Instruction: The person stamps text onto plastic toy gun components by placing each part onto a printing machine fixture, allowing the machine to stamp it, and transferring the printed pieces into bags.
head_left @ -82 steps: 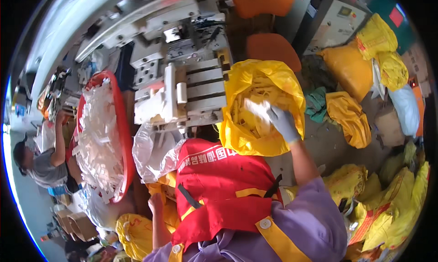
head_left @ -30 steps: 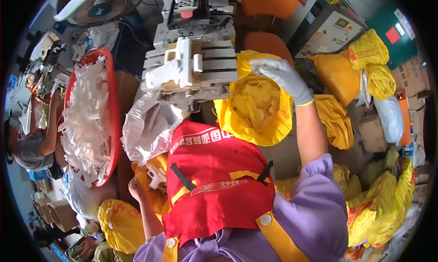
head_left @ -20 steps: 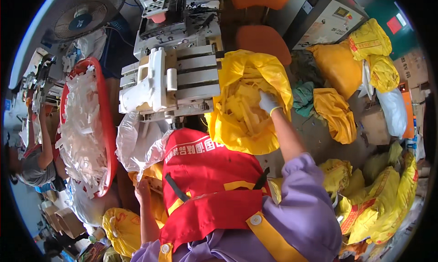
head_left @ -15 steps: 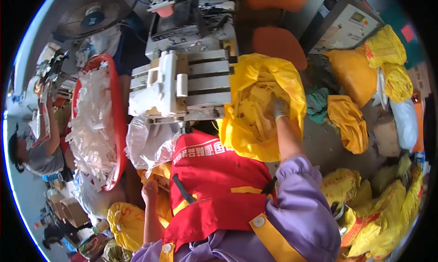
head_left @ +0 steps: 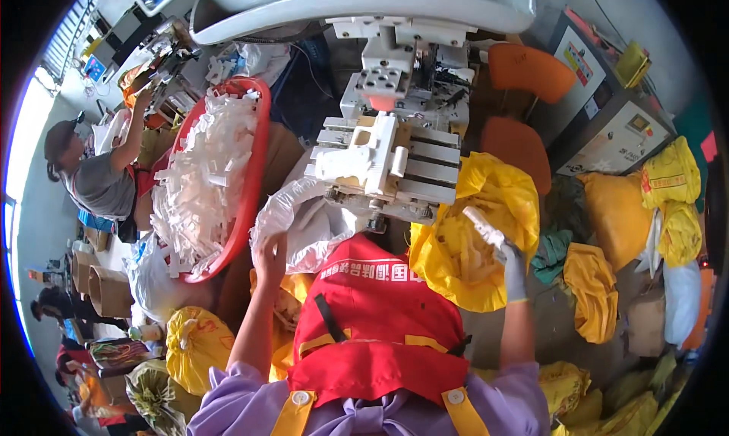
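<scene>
My right hand (head_left: 512, 260), in a grey glove, grips a white, elongated plastic piece (head_left: 481, 225) by its near end. It holds the piece over the mouth of a yellow bag (head_left: 433, 270); more pale plastic pieces (head_left: 463, 246) lie inside. My left hand (head_left: 269, 255) is bare and at the near rim of a translucent white plastic bag (head_left: 323, 231), its fingers slightly apart. Between the two bags, a white gun-shaped plastic piece (head_left: 372, 157) sits on the machine's slotted bed (head_left: 431, 166). A metal head with a pink pad (head_left: 382, 102) hangs above it.
A red tub (head_left: 257, 144) heaped with translucent plastic pieces stands left. Beyond it, a person in grey (head_left: 102, 174) works at another station. Orange chairs (head_left: 519, 151) and a grey cabinet (head_left: 607, 144) are at the far right. Several filled yellow sacks (head_left: 199, 349) lie around me.
My right hand has come up out of the yellow bag with a white plastic piece. My left hand has risen from my side to the translucent bag. The view has shifted.
</scene>
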The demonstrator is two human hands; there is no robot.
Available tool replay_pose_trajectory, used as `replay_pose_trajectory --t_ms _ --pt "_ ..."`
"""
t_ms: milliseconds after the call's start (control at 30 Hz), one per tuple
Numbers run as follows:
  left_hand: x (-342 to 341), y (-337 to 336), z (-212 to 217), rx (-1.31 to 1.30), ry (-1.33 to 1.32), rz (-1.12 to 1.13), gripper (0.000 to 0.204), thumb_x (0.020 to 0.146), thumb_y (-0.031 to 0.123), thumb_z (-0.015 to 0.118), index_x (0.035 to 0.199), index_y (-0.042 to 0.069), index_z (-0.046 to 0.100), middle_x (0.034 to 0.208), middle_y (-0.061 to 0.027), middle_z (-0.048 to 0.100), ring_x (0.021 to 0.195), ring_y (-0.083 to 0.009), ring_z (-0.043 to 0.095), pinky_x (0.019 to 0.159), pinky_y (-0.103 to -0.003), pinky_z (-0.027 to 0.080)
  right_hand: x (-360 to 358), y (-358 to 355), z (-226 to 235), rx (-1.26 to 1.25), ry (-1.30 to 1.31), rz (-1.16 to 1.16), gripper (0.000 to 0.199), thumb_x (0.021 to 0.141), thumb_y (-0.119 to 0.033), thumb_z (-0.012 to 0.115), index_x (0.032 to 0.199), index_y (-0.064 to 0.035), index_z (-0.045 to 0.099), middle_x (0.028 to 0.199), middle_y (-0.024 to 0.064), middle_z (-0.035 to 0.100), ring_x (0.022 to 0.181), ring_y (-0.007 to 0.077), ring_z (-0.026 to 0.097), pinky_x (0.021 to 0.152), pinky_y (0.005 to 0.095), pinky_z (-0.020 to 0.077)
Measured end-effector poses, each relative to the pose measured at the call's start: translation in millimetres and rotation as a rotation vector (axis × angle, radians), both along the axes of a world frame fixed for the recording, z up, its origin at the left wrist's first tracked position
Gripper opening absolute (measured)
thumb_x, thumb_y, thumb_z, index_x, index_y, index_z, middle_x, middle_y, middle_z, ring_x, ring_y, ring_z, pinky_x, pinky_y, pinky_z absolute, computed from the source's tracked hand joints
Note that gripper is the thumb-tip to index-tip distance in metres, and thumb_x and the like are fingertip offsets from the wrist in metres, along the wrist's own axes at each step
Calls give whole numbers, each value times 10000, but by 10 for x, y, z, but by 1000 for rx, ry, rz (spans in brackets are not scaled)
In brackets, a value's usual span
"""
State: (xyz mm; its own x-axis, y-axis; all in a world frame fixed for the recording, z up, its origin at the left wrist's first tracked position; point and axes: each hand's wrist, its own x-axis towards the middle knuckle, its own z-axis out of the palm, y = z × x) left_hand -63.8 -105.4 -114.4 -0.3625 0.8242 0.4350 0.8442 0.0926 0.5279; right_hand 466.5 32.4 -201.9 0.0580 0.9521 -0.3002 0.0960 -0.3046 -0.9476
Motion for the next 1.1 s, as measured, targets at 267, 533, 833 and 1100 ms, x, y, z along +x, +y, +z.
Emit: replay_pose_trajectory --t_ms 267,533,833,1100 --pt "493 798 850 355 -132 -126 138 797 11 589 927 17 635 858 -120 636 803 -259 613 727 -323 474 -450 -1142 495 232 -158 288 311 788 -147 621 1068 -10 622 863 30 629 790 100 578 686 276 468" --pt "593 756 773 400 -265 -126 132 795 7 599 920 21 640 856 -112 622 802 -238 608 706 -305 476 -964 -1325 205 425 -785 471 514 734 -236 635 1200 -56 512 802 187 592 741 370 567 695 455 460" --pt "727 708 747 368 -387 -154 133 803 33 602 931 38 639 880 -123 611 811 -267 603 684 -322 477 -1018 -1347 -117 552 -913 414 476 837 -289 566 1236 -53 454 1006 163 570 864 331 543 781 417 432" --pt "921 1240 1213 501 71 -316 265 749 88 612 1011 50 603 979 -115 598 914 -317 548 791 -396 443 -547 -1169 818 218 -467 178 310 874 -60 490 1183 -44 501 1092 47 542 974 142 548 833 320 476"
